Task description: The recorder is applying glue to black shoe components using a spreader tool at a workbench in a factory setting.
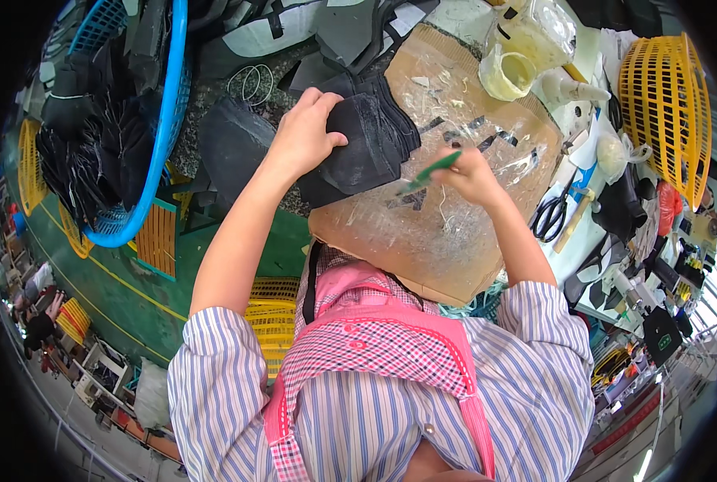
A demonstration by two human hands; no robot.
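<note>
My left hand (306,136) holds a stack of black sheet pieces (366,149), its thumb and fingers bent over their left side. The pieces are fanned out, with edges overlapping, and look like fabric or thin leather. In my right hand (472,177) is a slim green brush (429,173), gripped between closed fingers and blurred by motion. Its tip points down and left, close to the lower right edge of the black pieces. Under both lies a brown cardboard sheet (471,241), smeared with dried glue and dark scraps.
A glue-coated pot (506,74) stands beyond the cardboard. Black-handled scissors (551,217) lie to its right, below a yellow basket (663,112). On the left, a blue-rimmed basket (180,80) holds bundled black pieces (101,136). Another dark piece (231,145) rests beside my left forearm.
</note>
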